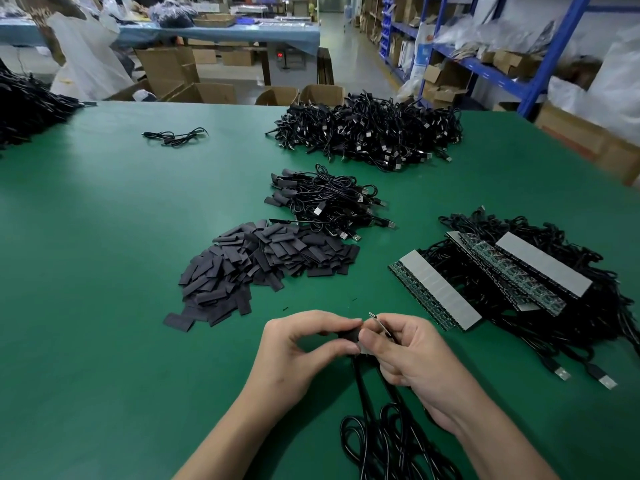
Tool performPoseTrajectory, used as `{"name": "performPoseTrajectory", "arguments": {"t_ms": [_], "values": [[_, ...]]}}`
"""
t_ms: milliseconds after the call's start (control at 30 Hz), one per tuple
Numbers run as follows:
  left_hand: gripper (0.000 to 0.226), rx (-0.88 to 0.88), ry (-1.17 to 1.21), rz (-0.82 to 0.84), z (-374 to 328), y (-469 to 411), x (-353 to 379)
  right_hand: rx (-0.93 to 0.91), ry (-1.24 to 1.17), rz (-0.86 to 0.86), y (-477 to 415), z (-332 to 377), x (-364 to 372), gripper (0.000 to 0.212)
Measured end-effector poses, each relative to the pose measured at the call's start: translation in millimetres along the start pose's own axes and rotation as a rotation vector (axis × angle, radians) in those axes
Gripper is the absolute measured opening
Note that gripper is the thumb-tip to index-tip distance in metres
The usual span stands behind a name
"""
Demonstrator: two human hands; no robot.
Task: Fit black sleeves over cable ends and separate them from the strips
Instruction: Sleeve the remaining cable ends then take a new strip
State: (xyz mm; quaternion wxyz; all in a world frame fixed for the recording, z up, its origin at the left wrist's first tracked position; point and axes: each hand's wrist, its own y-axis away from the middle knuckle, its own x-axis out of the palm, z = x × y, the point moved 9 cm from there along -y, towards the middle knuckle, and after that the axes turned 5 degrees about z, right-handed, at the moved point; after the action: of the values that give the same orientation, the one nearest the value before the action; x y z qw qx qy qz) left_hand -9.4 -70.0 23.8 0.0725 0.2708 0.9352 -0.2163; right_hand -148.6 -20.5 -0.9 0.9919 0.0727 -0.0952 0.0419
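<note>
Head camera view, looking down over a green bench that I am watching remotely. Centre-left lies a pile of loose sleeves, flat and black. Just behind it sits a small bundle of cables with sleeves on their ends, and farther back a large heap of cables. A single cable lies alone toward the far left, and another dark heap spills in from the left edge. On the right, several strips of green boards with grey backing rest on a tangle of attached cables, with two USB plugs poking out nearest me. Cardboard boxes and blue shelving stand past the bench.

Low in the frame, both hands meet just above the bench. The left hand pinches a black sleeve between thumb and fingertips, which hide most of it. The right hand, fingers curled, pinches the cable end, a small board whose pins stick up past the forefinger, right against the sleeve. Black leads run down between the wrists to a loose coil at the bottom edge.
</note>
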Motion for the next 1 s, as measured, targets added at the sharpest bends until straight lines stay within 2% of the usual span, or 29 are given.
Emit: {"name": "performPoseTrajectory", "arguments": {"t_ms": [167,333,867,1000], "values": [[0.022,0.154,-0.145,-0.041,-15,2,-3,-0.017,0.014,0.022,0,1,1,0.005],[0.022,0.226,-0.241,-0.07,-25,4,-4,-0.04,0.035,0.026,0,2,-1,0.024],[0.023,0.151,-0.156,0.001,-15,2,-1,-0.059,0.072,0.029,1,3,-3,0.021],[0.023,0.175,-0.269,0.034,-17,3,1,-0.072,0.162,-0.016,1,6,-4,0.004]]}}
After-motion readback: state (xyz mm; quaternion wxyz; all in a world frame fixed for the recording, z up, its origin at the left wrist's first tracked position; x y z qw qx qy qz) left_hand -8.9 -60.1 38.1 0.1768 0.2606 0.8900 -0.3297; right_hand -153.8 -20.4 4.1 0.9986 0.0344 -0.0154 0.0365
